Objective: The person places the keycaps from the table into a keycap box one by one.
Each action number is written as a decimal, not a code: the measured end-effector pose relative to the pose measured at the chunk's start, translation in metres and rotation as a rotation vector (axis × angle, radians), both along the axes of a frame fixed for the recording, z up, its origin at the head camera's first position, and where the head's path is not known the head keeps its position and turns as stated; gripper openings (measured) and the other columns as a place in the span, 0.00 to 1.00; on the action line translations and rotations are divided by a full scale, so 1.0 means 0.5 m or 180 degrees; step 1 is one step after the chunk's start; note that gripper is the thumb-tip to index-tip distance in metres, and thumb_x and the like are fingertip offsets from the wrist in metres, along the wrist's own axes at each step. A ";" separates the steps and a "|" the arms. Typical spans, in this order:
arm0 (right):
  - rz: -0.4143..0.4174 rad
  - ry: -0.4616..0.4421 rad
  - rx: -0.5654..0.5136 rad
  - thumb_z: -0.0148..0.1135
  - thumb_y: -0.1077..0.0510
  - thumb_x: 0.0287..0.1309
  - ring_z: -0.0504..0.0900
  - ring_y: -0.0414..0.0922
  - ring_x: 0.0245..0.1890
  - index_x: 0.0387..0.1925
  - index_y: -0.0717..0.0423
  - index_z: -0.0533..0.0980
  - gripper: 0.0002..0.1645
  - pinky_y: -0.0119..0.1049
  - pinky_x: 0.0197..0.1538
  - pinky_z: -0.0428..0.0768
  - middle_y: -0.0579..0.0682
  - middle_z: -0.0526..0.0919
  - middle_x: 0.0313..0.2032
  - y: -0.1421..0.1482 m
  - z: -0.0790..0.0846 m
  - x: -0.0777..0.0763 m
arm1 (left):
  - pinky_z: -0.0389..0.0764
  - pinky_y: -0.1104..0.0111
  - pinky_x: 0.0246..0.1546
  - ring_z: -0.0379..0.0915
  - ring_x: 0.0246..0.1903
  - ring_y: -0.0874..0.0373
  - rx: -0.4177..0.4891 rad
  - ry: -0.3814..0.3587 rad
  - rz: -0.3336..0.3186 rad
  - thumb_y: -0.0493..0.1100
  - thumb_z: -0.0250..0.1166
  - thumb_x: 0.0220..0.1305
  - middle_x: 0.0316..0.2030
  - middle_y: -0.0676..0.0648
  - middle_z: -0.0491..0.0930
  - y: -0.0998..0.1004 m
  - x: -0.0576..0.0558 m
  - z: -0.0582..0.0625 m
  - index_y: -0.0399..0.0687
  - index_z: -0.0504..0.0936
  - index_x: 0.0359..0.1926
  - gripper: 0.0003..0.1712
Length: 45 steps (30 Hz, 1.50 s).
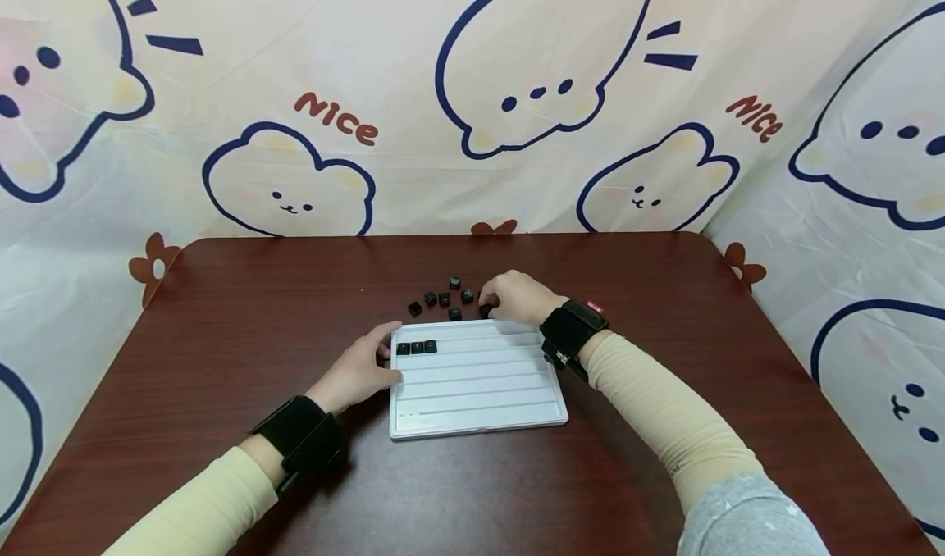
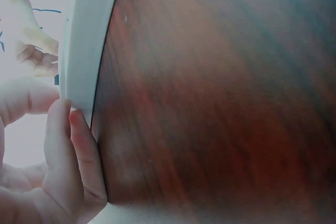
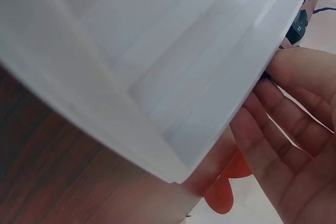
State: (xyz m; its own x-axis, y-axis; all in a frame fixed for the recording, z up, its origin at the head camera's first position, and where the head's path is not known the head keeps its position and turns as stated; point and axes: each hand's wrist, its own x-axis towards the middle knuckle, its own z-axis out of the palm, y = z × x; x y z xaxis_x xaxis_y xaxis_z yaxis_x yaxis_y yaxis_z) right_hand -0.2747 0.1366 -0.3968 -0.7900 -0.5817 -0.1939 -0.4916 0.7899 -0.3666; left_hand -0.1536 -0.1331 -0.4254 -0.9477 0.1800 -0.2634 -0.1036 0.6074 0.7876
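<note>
While the left hand (image 1: pixel 358 375) holds a tray (image 1: pixel 480 396) with three keycaps (image 1: pixel 417 348), the right hand (image 1: pixel 524 298) pinches another keycap (image 1: pixel 485 311).

Soft, even light, sharpest in the head view.
We see the patterned cloth (image 1: pixel 413 64) evenly lit, a pale sheen on the table (image 1: pixel 472 499), and a soft shadow by the left wristband (image 1: pixel 306 437). From the left wrist, we find the far left washed out and the table's grain smeared; from the right, milky haze, with the white board's (image 3: pixel 184 51) near edge blurred.
</note>
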 end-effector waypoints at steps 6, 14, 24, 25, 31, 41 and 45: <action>0.0029 0.0025 -0.0018 0.68 0.66 0.63 0.82 0.51 0.50 0.50 0.59 0.85 0.14 0.45 0.53 0.80 0.55 0.86 0.50 -0.001 0.003 0.003 | 0.71 0.61 0.36 0.70 0.37 0.49 0.0027 0.0000 -0.0011 0.29 0.69 0.59 0.49 0.35 0.72 -0.001 0.001 0.002 0.41 0.63 0.76 0.45; 0.0015 0.0043 -0.0029 0.70 0.64 0.62 0.82 0.49 0.49 0.51 0.58 0.85 0.15 0.44 0.53 0.80 0.53 0.86 0.50 -0.005 0.011 0.011 | 0.71 0.62 0.36 0.69 0.37 0.49 0.0039 0.0005 0.0006 0.30 0.69 0.59 0.48 0.36 0.72 0.001 0.002 0.003 0.39 0.62 0.76 0.45; 0.0141 0.0138 -0.0081 0.72 0.62 0.62 0.83 0.48 0.48 0.51 0.56 0.85 0.15 0.43 0.53 0.80 0.52 0.86 0.51 -0.006 0.021 0.027 | 0.70 0.63 0.35 0.69 0.35 0.50 0.0069 0.0018 0.0033 0.29 0.69 0.59 0.46 0.37 0.72 0.000 0.001 0.000 0.38 0.61 0.76 0.45; 0.0148 0.0145 -0.0091 0.72 0.62 0.62 0.83 0.47 0.48 0.51 0.56 0.85 0.15 0.43 0.53 0.80 0.52 0.86 0.51 -0.005 0.022 0.028 | 0.70 0.63 0.35 0.69 0.36 0.50 0.0068 0.0021 0.0031 0.29 0.69 0.59 0.46 0.37 0.72 0.000 0.001 0.000 0.38 0.61 0.76 0.45; 0.0189 0.0122 -0.0177 0.71 0.61 0.62 0.82 0.44 0.42 0.49 0.56 0.85 0.13 0.40 0.48 0.80 0.50 0.86 0.44 0.000 0.027 0.035 | 0.70 0.63 0.34 0.69 0.35 0.50 0.0062 0.0027 0.0017 0.29 0.69 0.59 0.47 0.37 0.72 0.000 0.001 0.000 0.37 0.61 0.76 0.45; 0.0291 0.0101 -0.0219 0.71 0.63 0.62 0.79 0.42 0.37 0.46 0.56 0.85 0.10 0.38 0.44 0.79 0.47 0.85 0.37 -0.006 0.035 0.048 | 0.70 0.63 0.34 0.69 0.33 0.50 0.0092 0.0014 0.0022 0.29 0.69 0.59 0.46 0.37 0.72 -0.001 0.003 -0.002 0.38 0.61 0.76 0.45; 0.0344 0.0128 -0.0224 0.71 0.63 0.61 0.78 0.41 0.35 0.45 0.56 0.85 0.10 0.37 0.43 0.79 0.45 0.84 0.35 -0.010 0.039 0.050 | 0.69 0.63 0.33 0.68 0.32 0.51 0.0098 0.0007 0.0016 0.29 0.69 0.59 0.46 0.37 0.72 -0.001 0.002 -0.001 0.38 0.61 0.76 0.45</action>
